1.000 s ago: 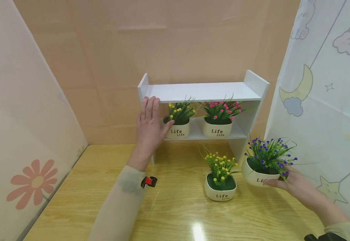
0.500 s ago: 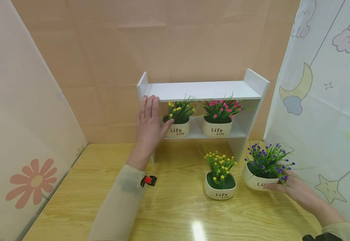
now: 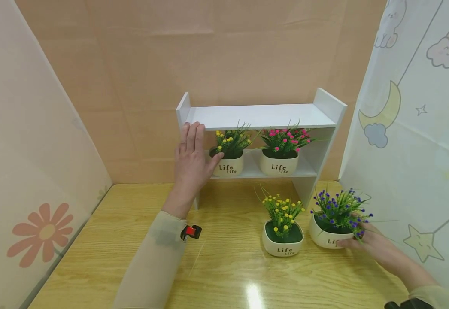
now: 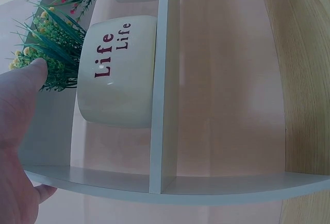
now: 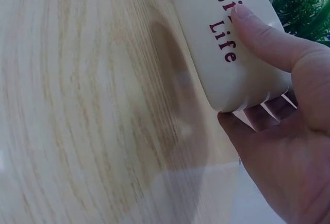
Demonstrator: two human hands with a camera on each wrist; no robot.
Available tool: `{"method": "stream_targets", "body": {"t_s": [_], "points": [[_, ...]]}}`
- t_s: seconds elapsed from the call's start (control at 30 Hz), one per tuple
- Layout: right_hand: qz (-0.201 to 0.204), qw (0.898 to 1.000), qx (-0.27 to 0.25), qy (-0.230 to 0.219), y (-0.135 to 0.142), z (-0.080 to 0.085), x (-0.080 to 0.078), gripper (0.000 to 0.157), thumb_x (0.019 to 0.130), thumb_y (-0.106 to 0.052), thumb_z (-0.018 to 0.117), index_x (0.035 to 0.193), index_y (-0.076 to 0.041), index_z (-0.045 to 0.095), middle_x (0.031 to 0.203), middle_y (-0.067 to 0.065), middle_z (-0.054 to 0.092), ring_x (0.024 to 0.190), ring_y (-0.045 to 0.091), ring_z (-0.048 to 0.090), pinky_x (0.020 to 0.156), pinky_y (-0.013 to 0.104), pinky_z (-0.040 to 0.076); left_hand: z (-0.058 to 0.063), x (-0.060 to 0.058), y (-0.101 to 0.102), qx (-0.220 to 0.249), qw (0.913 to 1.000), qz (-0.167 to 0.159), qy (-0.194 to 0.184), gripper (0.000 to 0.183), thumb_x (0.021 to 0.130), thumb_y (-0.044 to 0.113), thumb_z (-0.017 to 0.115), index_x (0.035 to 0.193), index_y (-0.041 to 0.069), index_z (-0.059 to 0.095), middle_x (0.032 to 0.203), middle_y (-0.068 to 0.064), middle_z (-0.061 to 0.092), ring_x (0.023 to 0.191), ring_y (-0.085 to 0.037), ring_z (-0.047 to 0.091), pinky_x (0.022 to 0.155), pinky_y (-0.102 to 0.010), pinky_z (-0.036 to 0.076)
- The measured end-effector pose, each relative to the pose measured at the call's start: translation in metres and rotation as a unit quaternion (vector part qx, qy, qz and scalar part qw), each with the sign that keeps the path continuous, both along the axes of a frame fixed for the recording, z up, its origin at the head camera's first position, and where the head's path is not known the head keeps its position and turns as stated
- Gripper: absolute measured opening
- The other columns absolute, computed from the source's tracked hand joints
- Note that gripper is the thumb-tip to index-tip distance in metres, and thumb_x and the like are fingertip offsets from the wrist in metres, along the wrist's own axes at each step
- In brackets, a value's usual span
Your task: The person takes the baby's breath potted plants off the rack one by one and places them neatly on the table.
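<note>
So it's a light wood table [image 3: 216, 268] with a pretty obvious grain and a shiny patch of glare near the front. Standing on it is a white shelf [image 3: 252, 116], two boards between side panels. The lower board's got two cream "Life" pots side by side, not touching: a yellow flower pot [image 3: 233, 150] on the left, a pink flower pot [image 3: 280, 150] on the right. Another yellow one, the front pot [image 3: 283, 234], sits upright right on the tabletop, forward of the shelf.
</note>
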State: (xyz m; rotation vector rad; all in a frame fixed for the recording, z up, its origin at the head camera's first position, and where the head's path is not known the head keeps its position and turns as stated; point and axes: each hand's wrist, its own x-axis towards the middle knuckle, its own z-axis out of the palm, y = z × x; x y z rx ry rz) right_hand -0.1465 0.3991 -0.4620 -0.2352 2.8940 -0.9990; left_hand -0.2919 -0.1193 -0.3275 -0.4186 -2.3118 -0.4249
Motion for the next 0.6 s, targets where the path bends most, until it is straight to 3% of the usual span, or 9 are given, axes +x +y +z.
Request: {"method": "stream_targets", "body": {"t_s": [0.03, 0.17, 0.43, 0.6], "points": [[0.002, 1.0, -0.008, 0.0, 0.0, -0.001, 0.0, 0.085, 0.105, -0.041, 0.074, 0.166, 0.007, 0.039, 0.174, 0.041, 0.009, 0.151, 0.075, 0.012, 0.107, 0.092, 0.021, 0.0, 0.0, 0.0, 0.0, 1.0, 0.0, 0.0, 0.103, 0.101, 0.052, 0.08, 0.17, 0.01, 0.017, 0.178, -0.009, 0.017, 0.17, -0.029, 0.001, 0.121, -0.064, 0.035], [0.003, 1.0, -0.011, -0.002, 0.0, -0.004, -0.001, 0.1, 0.105, -0.041, 0.074, 0.173, 0.004, 0.017, 0.171, 0.045, 0.011, 0.149, 0.076, 0.015, 0.105, 0.092, 0.022, 0.0, 0.0, 0.0, 0.0, 1.0, 0.0, -0.001, 0.103, 0.101, 0.052, 0.08, 0.17, 0.01, 0.017, 0.178, -0.009, 0.017, 0.17, -0.03, 0.002, 0.121, -0.063, 0.035], [0.007, 1.0, -0.014, 0.007, -0.001, -0.013, 0.0, 0.102, 0.104, -0.039, 0.074, 0.173, 0.005, 0.014, 0.172, 0.044, 0.009, 0.151, 0.075, 0.011, 0.107, 0.092, 0.017, 0.001, 0.001, 0.0, -0.002, 1.0, -0.001, -0.004, 0.102, 0.102, 0.052, 0.079, 0.171, 0.01, 0.016, 0.178, -0.01, 0.016, 0.17, -0.03, 0.001, 0.123, -0.063, 0.033], [0.006, 1.0, -0.005, 0.011, -0.002, -0.018, 0.001, 0.077, 0.103, -0.039, 0.076, 0.156, 0.011, 0.051, 0.172, 0.045, 0.008, 0.15, 0.076, 0.01, 0.11, 0.091, 0.016, 0.001, 0.002, 0.0, 0.0, 1.0, -0.002, -0.008, 0.102, 0.102, 0.052, 0.078, 0.171, 0.009, 0.016, 0.179, -0.01, 0.016, 0.17, -0.03, 0.0, 0.124, -0.063, 0.032]]}}
